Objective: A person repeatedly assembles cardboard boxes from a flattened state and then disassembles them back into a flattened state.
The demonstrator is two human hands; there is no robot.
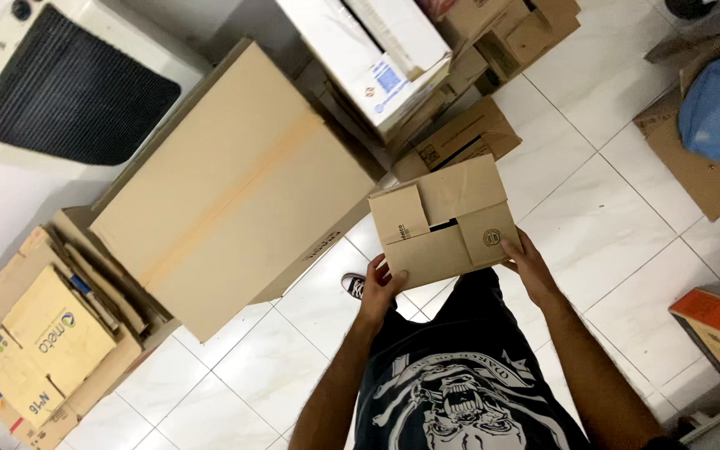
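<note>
Both hands (379, 287) (529, 265) grip small box's (443, 221) lower edges.

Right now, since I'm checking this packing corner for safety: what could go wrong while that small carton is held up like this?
1. The small carton is held only at its near edge by the left hand and right hand; it might slip.
2. Its flaps look loosely folded, so anything inside might fall out.
3. The large box and the flattened cardboard pile crowd the floor: a likely trip hazard.

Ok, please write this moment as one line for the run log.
left hand: grips small cardboard box | right hand: grips same box | flaps: folded shut | nearby: large cardboard box
</note>
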